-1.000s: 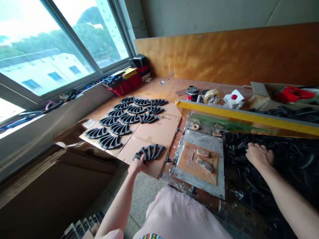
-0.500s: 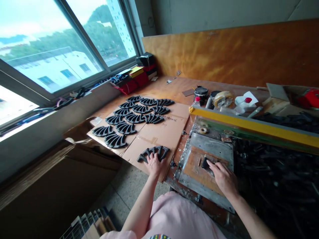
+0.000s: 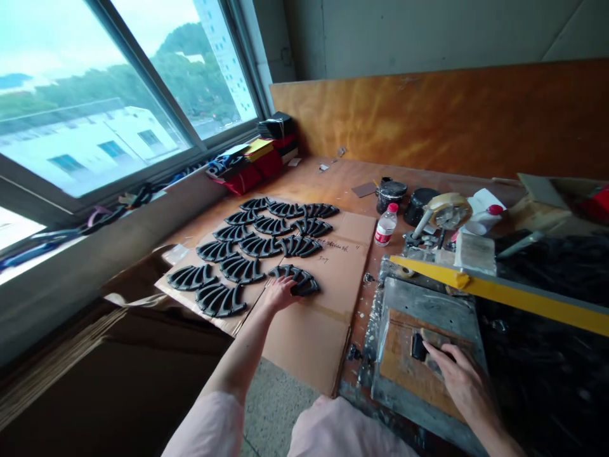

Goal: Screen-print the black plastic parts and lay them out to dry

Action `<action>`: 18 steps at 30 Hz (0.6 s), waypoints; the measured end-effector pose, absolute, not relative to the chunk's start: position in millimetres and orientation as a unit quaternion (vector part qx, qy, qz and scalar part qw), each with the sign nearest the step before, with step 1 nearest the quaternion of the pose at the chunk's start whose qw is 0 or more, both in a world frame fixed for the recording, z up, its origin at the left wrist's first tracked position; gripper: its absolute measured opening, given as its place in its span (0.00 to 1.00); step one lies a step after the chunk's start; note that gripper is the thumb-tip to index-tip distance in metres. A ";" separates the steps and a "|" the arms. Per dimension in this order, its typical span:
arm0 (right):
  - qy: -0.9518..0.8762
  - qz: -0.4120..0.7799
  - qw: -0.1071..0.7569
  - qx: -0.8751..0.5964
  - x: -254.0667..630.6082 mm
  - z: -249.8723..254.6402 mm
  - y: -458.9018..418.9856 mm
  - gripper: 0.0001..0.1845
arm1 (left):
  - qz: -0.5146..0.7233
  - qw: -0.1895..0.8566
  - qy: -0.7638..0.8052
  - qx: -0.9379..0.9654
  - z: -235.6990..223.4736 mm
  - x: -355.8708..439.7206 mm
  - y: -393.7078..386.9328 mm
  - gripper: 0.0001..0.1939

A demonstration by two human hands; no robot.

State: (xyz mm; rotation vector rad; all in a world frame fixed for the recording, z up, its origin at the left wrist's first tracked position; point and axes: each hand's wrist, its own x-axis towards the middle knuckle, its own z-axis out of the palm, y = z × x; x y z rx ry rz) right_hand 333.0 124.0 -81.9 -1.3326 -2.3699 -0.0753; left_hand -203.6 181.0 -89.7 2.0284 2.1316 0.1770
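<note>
My left hand (image 3: 278, 294) reaches out over the brown cardboard sheet (image 3: 309, 330) and rests on a black fan-shaped ribbed part (image 3: 297, 280), fingers laid flat on its near edge. That part lies at the end of rows of several like black parts (image 3: 259, 244). My right hand (image 3: 459, 377) lies on the orange plate of a grey metal jig (image 3: 428, 311), fingertips on a small black piece (image 3: 419, 347) set against a block there.
A yellow-edged frame (image 3: 499, 289) stands raised behind the jig. A water bottle (image 3: 386, 224), ink tins (image 3: 391, 192), a tape roll (image 3: 447, 209) and boxes crowd the wooden bench behind. A heap of black parts (image 3: 561, 368) fills the right. Window at left.
My left hand slid the black fan-shaped part from the near edge of the cardboard up next to the rows. My right hand came from the black heap onto the jig plate.
</note>
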 end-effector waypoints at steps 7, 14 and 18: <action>-0.839 -0.029 0.197 -0.506 334.7 -74.0 115.6 0.23 | 0.044 0.088 0.755 0.648 -100.4 -240.5 200.7 0.30; -0.861 0.005 0.158 -0.483 297.3 -52.1 130.0 0.27 | 0.171 0.078 0.769 0.611 -76.1 -178.2 207.8 0.29; -0.896 0.025 0.078 -0.436 283.5 -58.6 125.7 0.42 | 0.399 0.247 0.648 0.600 2.5 -79.9 222.3 0.27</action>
